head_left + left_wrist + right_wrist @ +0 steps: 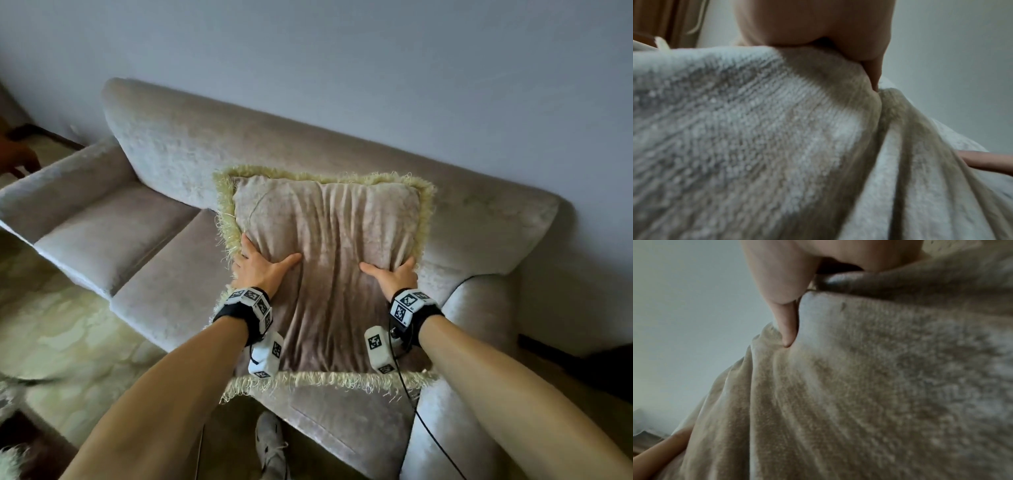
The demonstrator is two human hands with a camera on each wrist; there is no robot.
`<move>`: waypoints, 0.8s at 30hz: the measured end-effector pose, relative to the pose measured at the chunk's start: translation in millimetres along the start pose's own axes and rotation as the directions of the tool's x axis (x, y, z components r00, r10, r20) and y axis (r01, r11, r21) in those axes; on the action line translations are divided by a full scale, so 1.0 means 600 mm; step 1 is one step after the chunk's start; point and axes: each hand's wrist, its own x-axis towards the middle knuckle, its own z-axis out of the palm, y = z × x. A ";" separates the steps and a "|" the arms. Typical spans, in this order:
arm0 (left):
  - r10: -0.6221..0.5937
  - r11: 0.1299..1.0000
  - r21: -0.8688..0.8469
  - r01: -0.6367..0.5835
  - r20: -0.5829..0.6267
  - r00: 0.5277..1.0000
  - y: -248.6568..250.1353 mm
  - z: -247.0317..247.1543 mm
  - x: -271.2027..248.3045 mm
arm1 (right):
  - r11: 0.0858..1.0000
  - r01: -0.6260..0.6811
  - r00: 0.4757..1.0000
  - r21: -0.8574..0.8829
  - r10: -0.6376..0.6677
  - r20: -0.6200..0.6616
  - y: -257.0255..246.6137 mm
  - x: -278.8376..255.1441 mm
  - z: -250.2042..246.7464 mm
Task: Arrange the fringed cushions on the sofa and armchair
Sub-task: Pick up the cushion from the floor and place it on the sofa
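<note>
Cushion (329, 267) stands propped on the sofa (342, 431) seat toward its right end, its near fringe (329, 378) draped over the seat's front edge and its top leaning on the backrest (191, 144). It looks light and very soft: the plush velvety cover has gathered into long vertical folds between the hands, so it will likely sag if lifted by one corner and is best taken by both side edges. The left hand (260, 267) holds the left edge, thumb spread across the face and fingers (245, 245) wrapped into the fringe; the right hand (390, 272) grips the right edge likewise, thumb on the face, fingers round the side. Close up, the cover's pile is nubbly with a pale sheen, and each thumb presses a dent into it. The fringe is shaggy, yellowish and loose, apt to tangle. Beyond, the sofa is the same beige plush, with rounded arms, against a plain grey wall (376, 61).
</note>
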 end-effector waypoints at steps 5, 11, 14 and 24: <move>0.047 0.998 0.045 -0.054 0.147 0.988 0.017 0.035 0.134 | 0.993 -0.105 0.983 0.052 0.112 -0.143 -0.017 0.057 0.057; 0.123 0.983 0.102 -0.155 0.264 0.957 0.051 0.090 0.220 | 0.962 -0.198 0.942 0.188 0.240 -0.235 0.002 0.101 0.074; 0.148 0.975 0.117 -0.190 0.299 0.943 0.068 0.124 0.240 | 0.940 -0.205 0.924 0.274 0.278 -0.263 0.026 0.121 0.070; 0.142 0.951 0.205 -0.230 0.371 0.918 0.105 0.231 0.252 | 0.896 -0.231 0.896 0.378 0.348 -0.278 0.101 0.198 0.048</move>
